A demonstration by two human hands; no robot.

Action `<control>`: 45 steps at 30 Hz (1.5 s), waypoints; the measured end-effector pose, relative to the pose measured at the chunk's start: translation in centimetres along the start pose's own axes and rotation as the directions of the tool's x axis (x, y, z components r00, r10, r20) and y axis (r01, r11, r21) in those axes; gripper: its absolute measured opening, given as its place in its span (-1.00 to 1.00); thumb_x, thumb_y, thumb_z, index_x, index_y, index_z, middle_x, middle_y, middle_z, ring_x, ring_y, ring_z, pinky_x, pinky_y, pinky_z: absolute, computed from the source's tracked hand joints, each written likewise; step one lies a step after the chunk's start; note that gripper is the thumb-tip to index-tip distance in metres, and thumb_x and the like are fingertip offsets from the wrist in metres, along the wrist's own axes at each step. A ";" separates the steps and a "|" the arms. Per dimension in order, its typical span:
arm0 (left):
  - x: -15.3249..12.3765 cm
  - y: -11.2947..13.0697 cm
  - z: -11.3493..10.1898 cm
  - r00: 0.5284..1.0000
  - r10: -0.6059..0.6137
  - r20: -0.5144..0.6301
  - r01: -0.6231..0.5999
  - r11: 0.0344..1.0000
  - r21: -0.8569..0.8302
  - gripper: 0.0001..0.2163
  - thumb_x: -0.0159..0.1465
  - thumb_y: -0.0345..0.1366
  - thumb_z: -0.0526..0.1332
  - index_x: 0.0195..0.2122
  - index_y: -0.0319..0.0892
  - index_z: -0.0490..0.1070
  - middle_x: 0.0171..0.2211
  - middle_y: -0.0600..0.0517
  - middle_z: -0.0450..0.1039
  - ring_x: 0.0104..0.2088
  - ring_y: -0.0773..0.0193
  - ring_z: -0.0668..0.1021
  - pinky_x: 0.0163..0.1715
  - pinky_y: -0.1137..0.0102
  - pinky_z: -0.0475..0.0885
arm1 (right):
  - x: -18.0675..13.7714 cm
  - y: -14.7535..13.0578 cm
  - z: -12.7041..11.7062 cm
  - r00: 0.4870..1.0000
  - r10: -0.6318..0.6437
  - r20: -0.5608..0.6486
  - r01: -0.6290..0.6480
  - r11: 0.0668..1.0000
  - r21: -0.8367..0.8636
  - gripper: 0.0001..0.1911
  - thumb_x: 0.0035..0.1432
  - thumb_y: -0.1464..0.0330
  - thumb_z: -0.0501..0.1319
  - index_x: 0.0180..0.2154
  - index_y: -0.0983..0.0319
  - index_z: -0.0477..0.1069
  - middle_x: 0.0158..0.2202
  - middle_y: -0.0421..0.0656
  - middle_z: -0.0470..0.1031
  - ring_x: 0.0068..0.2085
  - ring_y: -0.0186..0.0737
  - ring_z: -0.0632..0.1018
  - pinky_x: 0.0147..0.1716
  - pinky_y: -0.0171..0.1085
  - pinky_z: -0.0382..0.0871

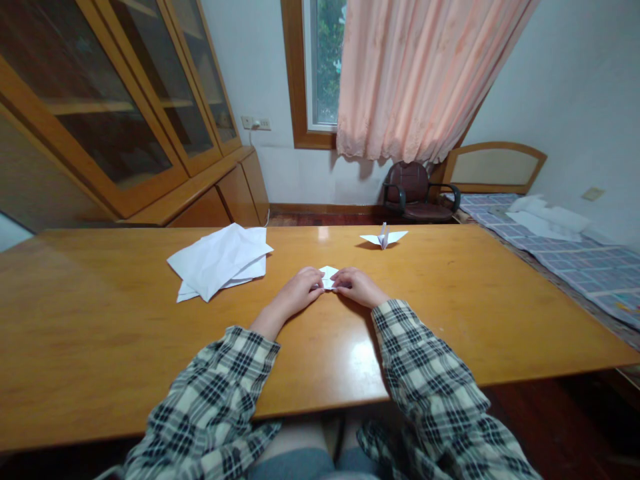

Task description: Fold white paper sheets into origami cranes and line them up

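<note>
A small folded piece of white paper [328, 276] lies on the wooden table [100, 320] in front of me. My left hand [299, 291] pinches its left side with curled fingers. From the right, my right hand [356, 287] presses and pinches the other side, fingers closed. Both arms wear checked sleeves. A finished white paper crane [383, 237] stands farther back on the table, to the right of my hands.
A loose stack of white paper sheets [220, 260] lies left of my hands. A glass-door cabinet [125, 113] stands at the left, a dark chair [417, 193] under the pink curtain [415, 73], and a bed [565, 253] along the right.
</note>
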State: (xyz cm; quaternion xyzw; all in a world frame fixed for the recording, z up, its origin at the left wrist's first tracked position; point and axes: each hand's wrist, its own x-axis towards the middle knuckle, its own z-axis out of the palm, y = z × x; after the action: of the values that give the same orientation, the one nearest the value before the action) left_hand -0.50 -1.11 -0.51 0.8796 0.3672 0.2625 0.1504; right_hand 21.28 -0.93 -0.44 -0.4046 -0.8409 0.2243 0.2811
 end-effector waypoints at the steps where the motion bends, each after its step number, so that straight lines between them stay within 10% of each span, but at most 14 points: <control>1: 0.0 0.1 -0.1 1.000 0.008 0.002 -0.008 1.000 0.016 -0.92 0.26 -0.34 0.19 -0.37 -0.16 0.45 -0.15 -0.07 0.50 -0.04 0.14 0.46 0.01 0.22 0.36 | 0.0 0.0 -0.1 1.000 0.007 0.006 -0.007 1.000 0.000 -0.90 0.06 0.51 0.31 -0.36 0.23 0.58 -0.17 -0.09 0.59 -0.11 -0.18 0.54 0.00 -0.17 0.34; 13: 0.1 0.5 -0.1 0.991 -0.132 -0.015 0.133 0.982 0.136 -0.82 0.28 -0.16 0.21 -0.35 -0.15 0.49 -0.33 -0.02 0.51 -0.26 0.17 0.48 -0.26 0.34 0.34 | -0.1 0.1 -0.3 0.999 0.052 -0.016 -0.052 0.999 0.005 -0.93 0.12 0.44 0.30 -0.33 0.23 0.58 -0.20 -0.08 0.60 -0.14 -0.19 0.56 -0.04 -0.18 0.36; 45: 0.4 0.2 0.4 0.991 -0.130 -0.037 0.132 0.990 0.051 -0.78 0.25 -0.48 0.08 -0.26 -0.15 0.51 -0.24 -0.04 0.48 -0.15 0.14 0.46 -0.08 0.25 0.36 | 0.0 1.2 -0.4 0.993 0.099 -0.058 -0.097 0.995 0.039 -0.88 0.05 0.55 0.27 -0.38 0.25 0.56 -0.23 -0.09 0.59 -0.18 -0.20 0.55 -0.08 -0.22 0.37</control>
State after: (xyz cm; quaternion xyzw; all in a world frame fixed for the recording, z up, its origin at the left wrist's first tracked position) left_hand 0.03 -1.00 -0.63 0.8529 0.4333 0.2567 0.1376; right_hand 22.21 -0.23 -0.85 -0.4467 -0.8070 0.2406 0.3021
